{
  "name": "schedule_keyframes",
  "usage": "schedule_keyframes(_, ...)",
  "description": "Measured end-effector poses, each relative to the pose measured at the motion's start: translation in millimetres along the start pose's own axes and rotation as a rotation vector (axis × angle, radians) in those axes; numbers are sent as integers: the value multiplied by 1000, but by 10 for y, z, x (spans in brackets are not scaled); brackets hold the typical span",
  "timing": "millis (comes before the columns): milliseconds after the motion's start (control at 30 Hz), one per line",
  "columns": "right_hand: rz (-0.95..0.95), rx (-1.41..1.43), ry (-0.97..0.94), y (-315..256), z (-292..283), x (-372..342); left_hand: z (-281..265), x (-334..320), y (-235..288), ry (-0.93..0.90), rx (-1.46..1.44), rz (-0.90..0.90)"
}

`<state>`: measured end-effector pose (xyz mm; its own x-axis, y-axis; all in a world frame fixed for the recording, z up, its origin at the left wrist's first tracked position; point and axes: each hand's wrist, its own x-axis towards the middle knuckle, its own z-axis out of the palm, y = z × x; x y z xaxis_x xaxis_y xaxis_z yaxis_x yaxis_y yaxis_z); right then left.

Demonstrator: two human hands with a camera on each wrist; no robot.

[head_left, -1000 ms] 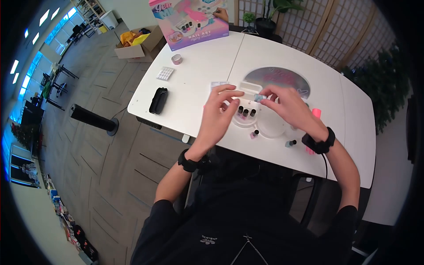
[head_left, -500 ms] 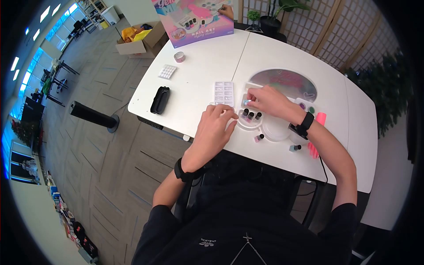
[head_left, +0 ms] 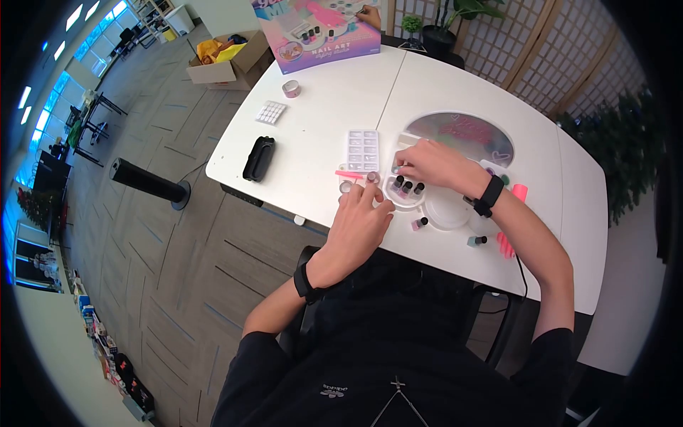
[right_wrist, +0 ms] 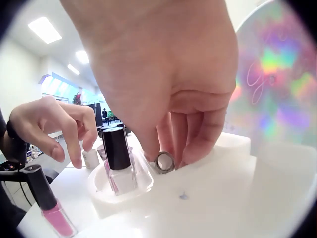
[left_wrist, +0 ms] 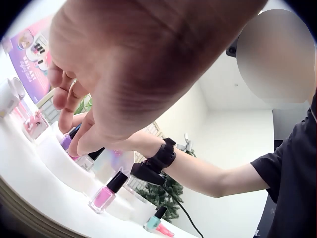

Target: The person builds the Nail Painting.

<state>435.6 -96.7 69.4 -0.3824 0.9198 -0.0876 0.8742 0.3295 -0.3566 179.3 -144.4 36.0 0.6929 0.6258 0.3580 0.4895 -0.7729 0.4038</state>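
My right hand [head_left: 434, 164] reaches over the back of the white nail-art station [head_left: 447, 213]. Its thumb and fingers point down into a compartment there, and they pinch a small ring-shaped thing with a grey rim [right_wrist: 164, 162]. Several black-capped nail polish bottles [head_left: 407, 188] stand in the round holder just in front of it. My left hand [head_left: 361, 222] hovers at the station's left front, fingers loosely bent and holding nothing. Small round pots [head_left: 346, 187] and a pink stick [head_left: 348, 174] lie just beyond its fingertips.
A pink polish bottle [head_left: 420, 223] and a teal one [head_left: 477, 241] lie in front of the station. The oval mirror [head_left: 462, 135] stands behind it. A white divided tray [head_left: 363, 149], a black case [head_left: 259, 158] and a nail-art box [head_left: 320, 35] sit leftward.
The right hand has come down to the station with the light-blue thing it held up, which is now mostly hidden. The left hand has drawn back toward the body, uncovering the tray and pots.
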Motion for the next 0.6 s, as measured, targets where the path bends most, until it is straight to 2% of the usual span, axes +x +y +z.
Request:
schedule_keyframes(200,81,-37,-107,-94,-125,2,-56,-3,20,-24,-50,-10)
schedule_keyframes(400,57,-58,-41,-8,-9,9,-53,-13,26,-34,-62,-4)
schedule_keyframes(600,52,-38,-70,21,-4,67,-101,-15,9,-19,-56,-13)
